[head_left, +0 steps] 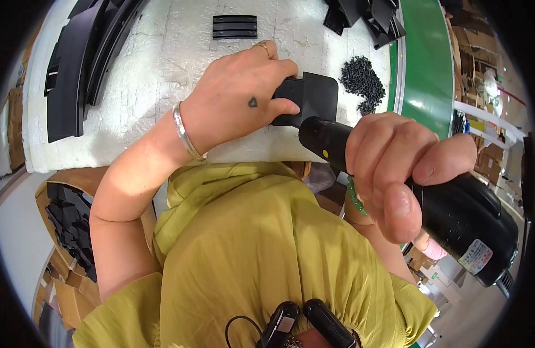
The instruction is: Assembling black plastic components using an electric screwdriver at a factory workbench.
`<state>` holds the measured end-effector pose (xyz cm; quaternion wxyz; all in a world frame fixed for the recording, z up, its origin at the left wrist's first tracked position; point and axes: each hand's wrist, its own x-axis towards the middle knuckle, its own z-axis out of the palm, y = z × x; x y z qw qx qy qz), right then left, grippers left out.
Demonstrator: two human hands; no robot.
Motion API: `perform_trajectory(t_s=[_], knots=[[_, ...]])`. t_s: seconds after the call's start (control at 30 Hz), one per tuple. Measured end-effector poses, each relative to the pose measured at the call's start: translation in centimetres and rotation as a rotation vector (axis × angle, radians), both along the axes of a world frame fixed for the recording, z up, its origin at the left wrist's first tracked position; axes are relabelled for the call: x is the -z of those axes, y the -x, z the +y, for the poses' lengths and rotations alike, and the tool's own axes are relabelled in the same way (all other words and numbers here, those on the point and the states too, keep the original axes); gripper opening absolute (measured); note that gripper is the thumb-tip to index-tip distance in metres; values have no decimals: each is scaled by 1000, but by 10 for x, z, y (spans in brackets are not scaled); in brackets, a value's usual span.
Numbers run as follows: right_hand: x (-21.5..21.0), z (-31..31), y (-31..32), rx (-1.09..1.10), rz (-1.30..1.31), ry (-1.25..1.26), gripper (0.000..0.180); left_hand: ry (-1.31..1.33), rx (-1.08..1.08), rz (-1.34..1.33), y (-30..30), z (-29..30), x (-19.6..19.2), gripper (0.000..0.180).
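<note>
My left hand (238,95) is closed on a small black plastic part (321,96) near the front of the white work surface. Its thumb presses on the near side, while the curled fingers reach over the far side. My right hand (389,156) wraps round a black electric screwdriver (467,206), held slanting with its nose toward the part. The nose overlaps the part's near edge in this view; the bit is hidden, so I cannot tell whether they touch. Just right of the part lies a pile of small black screws (360,81).
A ribbed black piece (235,27) lies beyond my left hand. Long black panels (73,75) are stacked at the left, and more black parts (366,17) sit at the far right. A cardboard box (47,197) of black pieces stands below left. A green surface (424,64) borders the right edge.
</note>
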<state>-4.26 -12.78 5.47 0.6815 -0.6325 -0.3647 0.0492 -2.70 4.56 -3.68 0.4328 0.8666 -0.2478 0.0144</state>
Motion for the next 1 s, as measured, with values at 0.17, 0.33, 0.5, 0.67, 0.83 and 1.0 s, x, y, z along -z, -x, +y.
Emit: perform_trajectory(t_s=[0.17, 0.33, 0.5, 0.67, 0.83, 1.0], knots=[[0, 2, -8, -132, -39, 82, 31, 46, -12, -35, 2, 3, 8, 35], [0, 3, -16, -143, -28, 95, 30, 58, -7, -50, -7, 1, 8, 35], [-5, 10, 7, 89, 143, -154, 30, -142, -62, -10, -3, 0, -7, 40], [-31, -24, -5, 135, 316, -649, 31, 69, -174, 93, -1, 4, -9, 38], [-17, -36, 12, 609, 278, -182, 39, 873, -245, 396, 6, 5, -36, 44], [30, -29, 19, 648, 359, -160, 61, 907, -133, 310, 20, -52, -31, 40]])
